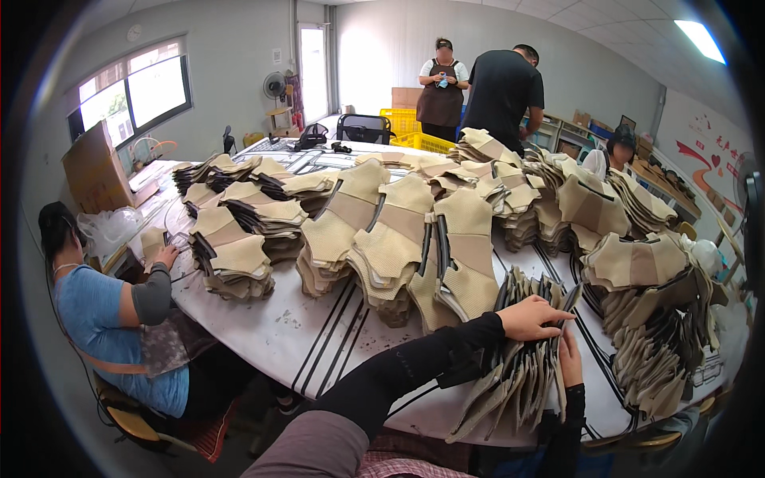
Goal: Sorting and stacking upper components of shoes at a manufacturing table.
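Observation:
A row of beige padded fabric pieces (510, 390) with dark edges stands on edge in front of me, packed side by side. My left hand (532, 319) reaches over the top of this row, its fingers bent together around the upper edges near the right end. Lower down, against the right end of the same row, my right hand (570, 362) grips the outer pieces; its fingers are partly hidden behind them. Black sleeves cover both forearms. Just beyond the row lies a flat stack of cut pieces (466, 231), beige with a brown middle band.
More stacks (239, 255) cover the white table (295, 334), and another bundle (653, 350) lies at the right. A seated co-worker in blue (119, 319) handles a piece at the left. Two people stand at the back by yellow crates (422, 142); another is at the far right.

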Tool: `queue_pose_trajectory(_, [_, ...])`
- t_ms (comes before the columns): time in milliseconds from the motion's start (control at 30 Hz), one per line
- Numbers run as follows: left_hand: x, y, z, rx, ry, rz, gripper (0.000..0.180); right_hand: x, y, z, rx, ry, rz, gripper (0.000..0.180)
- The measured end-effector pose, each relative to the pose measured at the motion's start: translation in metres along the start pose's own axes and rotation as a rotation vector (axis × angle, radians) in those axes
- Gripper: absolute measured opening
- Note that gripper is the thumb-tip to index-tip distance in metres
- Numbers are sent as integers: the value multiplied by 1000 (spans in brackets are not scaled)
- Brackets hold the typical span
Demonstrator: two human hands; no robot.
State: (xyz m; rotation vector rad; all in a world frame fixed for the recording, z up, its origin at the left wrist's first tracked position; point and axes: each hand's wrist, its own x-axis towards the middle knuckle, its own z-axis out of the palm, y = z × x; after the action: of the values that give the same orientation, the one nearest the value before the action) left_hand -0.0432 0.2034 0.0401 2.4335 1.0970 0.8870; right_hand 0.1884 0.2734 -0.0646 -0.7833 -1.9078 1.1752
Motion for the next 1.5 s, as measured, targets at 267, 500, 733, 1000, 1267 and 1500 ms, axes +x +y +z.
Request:
queue_pose_trajectory(267, [-2,-3,8,172,174,105,36,1,32,10,176,9,-15,53])
queue_pose_trajectory(500, [-4,-10,8,138,14,103,32,-1,-7,41,465,-128,79,56])
queue_pose_trajectory(733, [-12,2,-1,143,-2,78,29,6,16,43,437,-140,-1,50])
queue_pose_trajectory(1000, [-1,-14,1,138,73,191,22,-3,-17,49,68,-90,-93,54])
queue_pose_trajectory(1267, [16,8,-2,110,-102,61,20,-41,-18,-56,-418,341,-185,38])
queue_pose_trajectory(1500, [6,9,-4,119,-106,23,21,-81,-50,-135,-813,997,-353,23])
